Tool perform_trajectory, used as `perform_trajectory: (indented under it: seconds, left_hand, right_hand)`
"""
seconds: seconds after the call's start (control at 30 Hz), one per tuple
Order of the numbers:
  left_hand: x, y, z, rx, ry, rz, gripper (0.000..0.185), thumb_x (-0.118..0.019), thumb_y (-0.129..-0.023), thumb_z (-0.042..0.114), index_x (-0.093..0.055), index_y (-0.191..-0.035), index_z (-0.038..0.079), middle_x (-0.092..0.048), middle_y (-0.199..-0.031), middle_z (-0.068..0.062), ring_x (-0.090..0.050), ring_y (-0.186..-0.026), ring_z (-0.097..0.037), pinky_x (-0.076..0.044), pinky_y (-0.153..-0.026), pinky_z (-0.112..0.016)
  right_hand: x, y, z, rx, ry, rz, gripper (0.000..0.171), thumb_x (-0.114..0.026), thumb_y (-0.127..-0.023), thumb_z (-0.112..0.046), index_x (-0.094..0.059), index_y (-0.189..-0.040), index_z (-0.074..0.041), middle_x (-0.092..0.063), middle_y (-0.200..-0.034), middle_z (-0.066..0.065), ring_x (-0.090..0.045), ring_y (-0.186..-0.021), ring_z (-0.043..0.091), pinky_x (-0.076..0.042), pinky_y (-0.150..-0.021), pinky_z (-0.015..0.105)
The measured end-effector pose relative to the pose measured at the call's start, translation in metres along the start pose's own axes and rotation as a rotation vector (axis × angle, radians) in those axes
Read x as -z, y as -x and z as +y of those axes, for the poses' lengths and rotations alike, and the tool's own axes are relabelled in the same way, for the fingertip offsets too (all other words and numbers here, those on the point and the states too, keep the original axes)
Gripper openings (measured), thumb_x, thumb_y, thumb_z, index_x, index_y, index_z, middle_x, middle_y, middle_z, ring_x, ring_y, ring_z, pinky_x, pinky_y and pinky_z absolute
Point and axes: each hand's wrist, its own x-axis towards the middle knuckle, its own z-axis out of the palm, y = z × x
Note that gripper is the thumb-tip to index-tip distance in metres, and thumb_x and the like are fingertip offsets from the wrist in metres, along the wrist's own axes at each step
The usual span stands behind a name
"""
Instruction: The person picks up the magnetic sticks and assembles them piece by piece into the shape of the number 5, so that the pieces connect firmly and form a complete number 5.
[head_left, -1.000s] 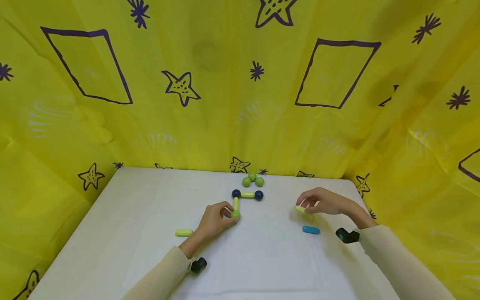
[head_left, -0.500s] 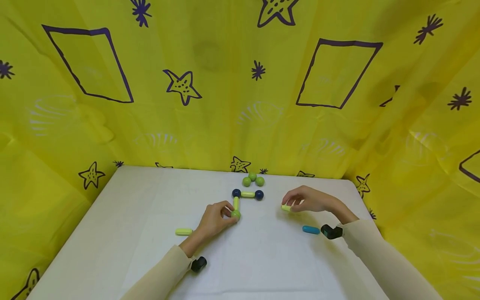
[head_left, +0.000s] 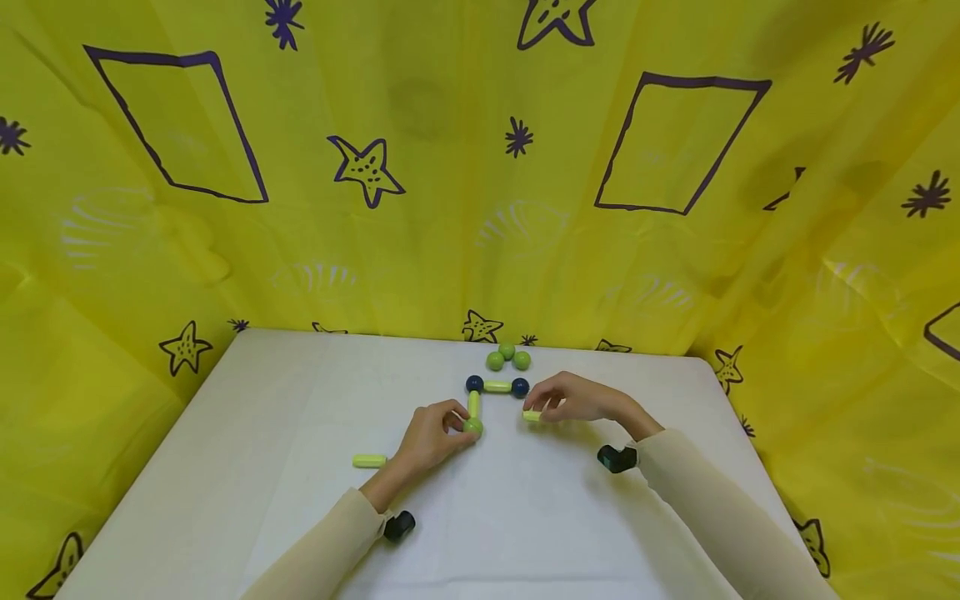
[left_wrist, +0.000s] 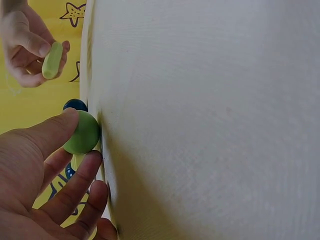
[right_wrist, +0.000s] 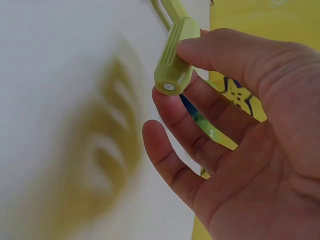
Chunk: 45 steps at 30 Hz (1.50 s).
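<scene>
Between thumb and fingers, my left hand (head_left: 431, 437) pinches a green ball (left_wrist: 82, 132) on the table. That ball ends a corner-shaped chain: a light-green rod (head_left: 474, 405) runs from it to a navy ball (head_left: 475, 384), and another light-green rod (head_left: 497, 387) leads on to a second navy ball (head_left: 520, 387). Just right of the chain, my right hand (head_left: 577, 398) pinches a loose light-green rod (right_wrist: 175, 57) above the table. The right wrist view shows its ridged side and a silvery disc in its end.
Three green balls (head_left: 507, 357) lie together near the back edge of the white table (head_left: 247, 433). One more light-green rod (head_left: 369, 461) rests left of my left wrist. Yellow patterned curtains (head_left: 450, 250) enclose the back and sides.
My right hand has moved left with the light-green rod, closer to the chain. The blue rod seen earlier is now hidden behind the right wrist camera. My left hand stays on the green ball.
</scene>
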Motion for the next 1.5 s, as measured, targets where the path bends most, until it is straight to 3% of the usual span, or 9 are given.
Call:
perform_trajectory:
  seconds: [0.67, 1.13, 1.5]
  left_hand:
    - [-0.001, -0.001, 0.0, 0.002, -0.006, 0.014, 0.022, -0.087, -0.083, 0.02, -0.073, -0.098, 0.013, -0.073, -0.081, 0.003, -0.05, -0.068, -0.01, -0.041, -0.062, -0.027]
    - [-0.002, -0.001, 0.0, -0.021, 0.0, 0.023, 0.023, -0.088, -0.082, 0.019, -0.073, -0.098, 0.011, -0.074, -0.081, 0.001, -0.05, -0.066, -0.01, -0.041, -0.062, -0.026]
    - [-0.003, -0.002, -0.002, -0.026, 0.004, 0.025, 0.022, -0.088, -0.082, 0.019, -0.073, -0.097, 0.012, -0.073, -0.08, 0.002, -0.05, -0.067, -0.01, -0.041, -0.062, -0.026]
  right_hand:
    - [-0.038, -0.045, -0.005, -0.032, 0.0, -0.019, 0.023, -0.069, -0.094, -0.002, -0.075, -0.115, -0.011, -0.072, -0.101, -0.002, -0.063, -0.091, 0.013, -0.054, -0.08, 0.028]
    - [-0.04, -0.053, -0.008, -0.023, -0.011, -0.025, 0.023, -0.069, -0.094, -0.002, -0.075, -0.114, -0.01, -0.071, -0.099, 0.0, -0.061, -0.086, 0.014, -0.052, -0.071, 0.027]
    - [-0.04, -0.053, -0.007, -0.031, -0.01, -0.029, 0.023, -0.068, -0.094, -0.002, -0.074, -0.115, -0.009, -0.071, -0.1, 0.0, -0.061, -0.085, 0.013, -0.052, -0.072, 0.026]
